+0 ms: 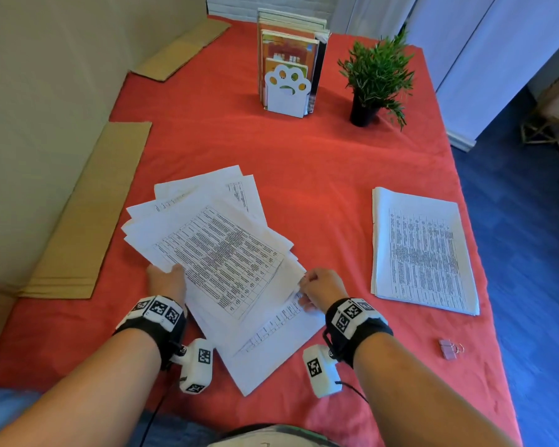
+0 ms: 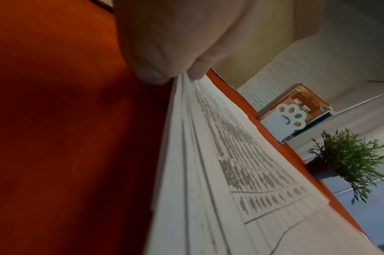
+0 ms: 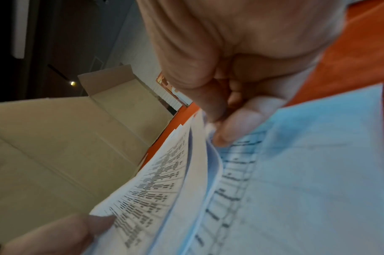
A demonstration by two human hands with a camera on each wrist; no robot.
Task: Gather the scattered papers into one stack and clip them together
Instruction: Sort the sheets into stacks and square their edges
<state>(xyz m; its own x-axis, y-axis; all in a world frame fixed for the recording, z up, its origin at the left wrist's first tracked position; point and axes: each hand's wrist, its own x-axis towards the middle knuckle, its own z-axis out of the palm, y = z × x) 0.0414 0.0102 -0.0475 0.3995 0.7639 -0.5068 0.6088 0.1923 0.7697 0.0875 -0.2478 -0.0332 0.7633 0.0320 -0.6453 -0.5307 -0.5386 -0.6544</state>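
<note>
A fanned pile of printed papers (image 1: 220,250) lies on the red cloth in the middle of the head view. My left hand (image 1: 167,280) grips its left edge, thumb on the top sheet; the left wrist view shows the thumb (image 2: 196,72) on the sheaf (image 2: 230,172). My right hand (image 1: 317,285) pinches the sheets' right edge with curled fingers (image 3: 230,127), and the lower sheets (image 3: 306,172) lie flat beneath. A second, squared stack of papers (image 1: 423,250) lies apart on the right. A small pink binder clip (image 1: 449,349) rests on the cloth near the right front.
A white paw-shaped book holder (image 1: 288,88) full of books and a potted plant (image 1: 375,79) stand at the back. Flat cardboard sheets (image 1: 88,217) lie along the left edge. The table's right edge (image 1: 484,253) drops to a blue floor.
</note>
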